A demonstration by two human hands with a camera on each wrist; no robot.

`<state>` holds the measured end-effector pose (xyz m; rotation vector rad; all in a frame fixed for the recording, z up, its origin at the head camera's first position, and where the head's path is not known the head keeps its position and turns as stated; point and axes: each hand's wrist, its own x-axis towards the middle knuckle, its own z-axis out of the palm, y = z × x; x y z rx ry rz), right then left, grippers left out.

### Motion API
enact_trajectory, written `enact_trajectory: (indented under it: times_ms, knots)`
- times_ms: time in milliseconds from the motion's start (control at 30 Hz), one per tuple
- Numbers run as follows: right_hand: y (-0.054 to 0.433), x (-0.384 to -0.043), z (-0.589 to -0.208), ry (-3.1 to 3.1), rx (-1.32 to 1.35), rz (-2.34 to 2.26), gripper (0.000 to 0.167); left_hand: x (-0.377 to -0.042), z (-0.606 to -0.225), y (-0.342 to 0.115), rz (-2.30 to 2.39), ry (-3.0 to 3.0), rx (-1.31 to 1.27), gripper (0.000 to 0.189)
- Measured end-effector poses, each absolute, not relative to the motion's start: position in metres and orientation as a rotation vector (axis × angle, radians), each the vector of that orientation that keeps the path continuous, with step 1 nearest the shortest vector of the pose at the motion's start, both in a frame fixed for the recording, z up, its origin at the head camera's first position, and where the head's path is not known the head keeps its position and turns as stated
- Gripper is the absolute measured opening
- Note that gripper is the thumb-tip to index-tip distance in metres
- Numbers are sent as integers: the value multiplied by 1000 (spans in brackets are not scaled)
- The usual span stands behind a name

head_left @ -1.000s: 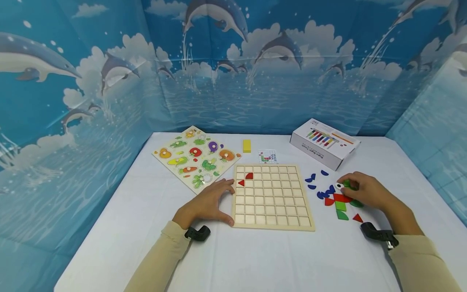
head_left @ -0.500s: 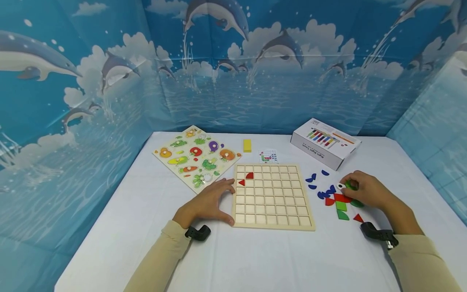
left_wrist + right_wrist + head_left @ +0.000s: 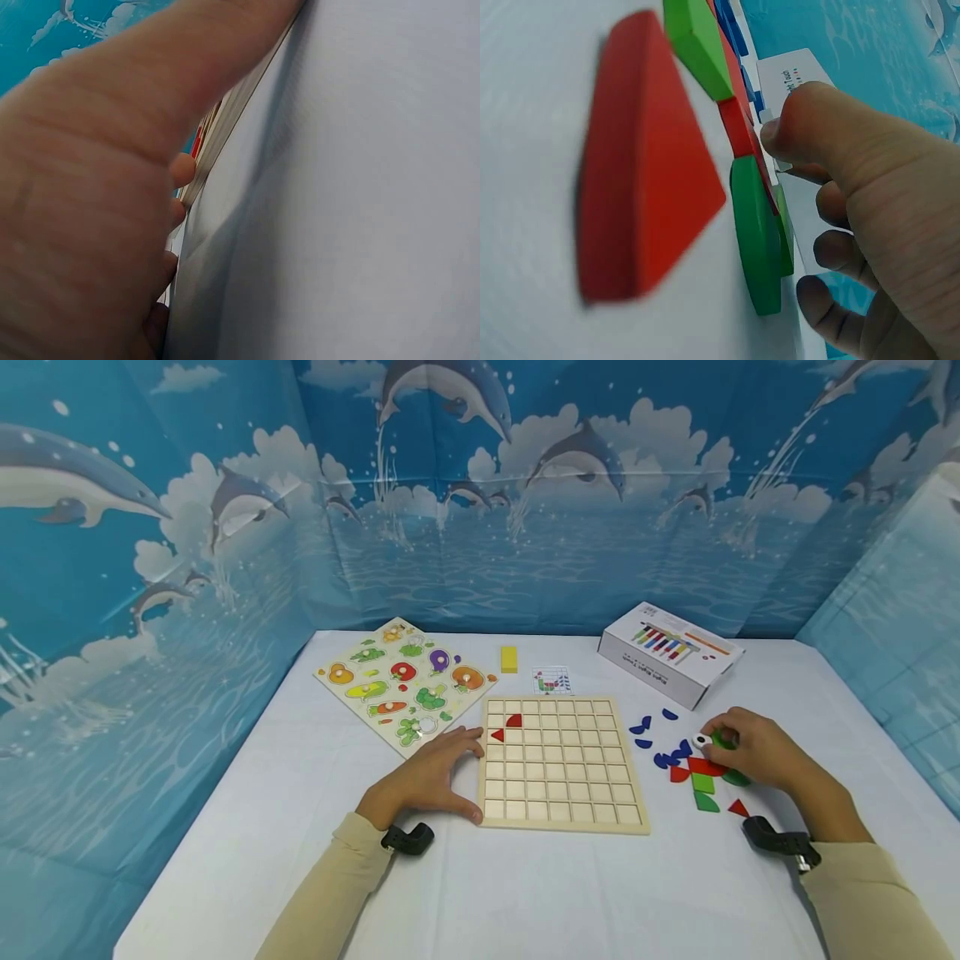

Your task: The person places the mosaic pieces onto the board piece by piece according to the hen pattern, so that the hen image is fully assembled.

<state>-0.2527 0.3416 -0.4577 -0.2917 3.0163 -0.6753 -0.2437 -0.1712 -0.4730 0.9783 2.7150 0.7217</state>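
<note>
In the head view, my right hand (image 3: 757,747) pinches a white eye piece with a black dot (image 3: 701,741) between thumb and fingertips, over a pile of flat shape blocks. Around it lie a red slanted block (image 3: 705,767), a green square block (image 3: 702,783), green curved blocks, several blue half-circle blocks (image 3: 665,760) and a red triangle block (image 3: 656,187), large in the right wrist view. My left hand (image 3: 431,781), thumb and fingers spread, touches the left edge of the wooden grid board (image 3: 562,777). A red quarter-circle block (image 3: 514,721) and a small red triangle block (image 3: 498,736) sit in its cells.
Behind the board lie a small pattern card (image 3: 551,680) and a yellow block (image 3: 509,659). A vegetable puzzle board (image 3: 390,689) is at the back left. A white box (image 3: 667,652) stands at the back right, and a dolphin curtain (image 3: 525,568) encloses the table.
My right hand stays over the pile, and the eye piece in its fingertips has turned slightly. My left hand stays at the board's edge.
</note>
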Motion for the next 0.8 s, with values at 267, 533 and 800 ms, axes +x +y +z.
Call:
enact_trajectory:
  times_ms: [267,533,800]
  knots:
    - [334,-253,-454,3040,-303,-655,39,-244,-473,-170,688,2729,962,89]
    - [316,-256,-442,3080,-364,-719,32,-244,-473,-170,681,2734,960,89]
    - [293,-269,-435,3088,-442,-749,31,-243,-473,-170,694,2727,962,89]
